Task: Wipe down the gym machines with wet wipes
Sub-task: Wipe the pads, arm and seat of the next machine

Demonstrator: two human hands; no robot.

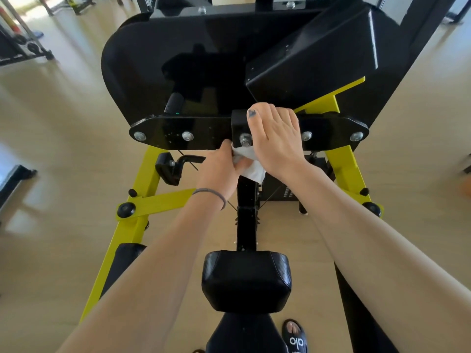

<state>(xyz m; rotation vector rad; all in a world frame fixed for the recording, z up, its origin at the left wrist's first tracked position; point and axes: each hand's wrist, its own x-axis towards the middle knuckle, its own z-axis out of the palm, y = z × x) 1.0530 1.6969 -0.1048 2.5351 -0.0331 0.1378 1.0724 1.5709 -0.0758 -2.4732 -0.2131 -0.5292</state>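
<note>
A black and yellow gym machine fills the view, with a glossy black cross plate (178,135) studded with silver bolts. My left hand (220,170) grips a crumpled white wet wipe (251,164) just under the plate's lower edge, near the central bolt (245,140). My right hand (274,138) lies over the black block at the plate's middle, fingers curled over its top edge, partly covering the wipe. Below them, the black centre post (246,220) runs down to a padded black seat (246,280).
Yellow frame legs (122,253) slant down on both sides. A black shroud (313,59) and a large black cover rise behind the plate. A sandalled foot (295,336) stands by the seat base. Other gym racks (23,47) stand far left on the pale floor.
</note>
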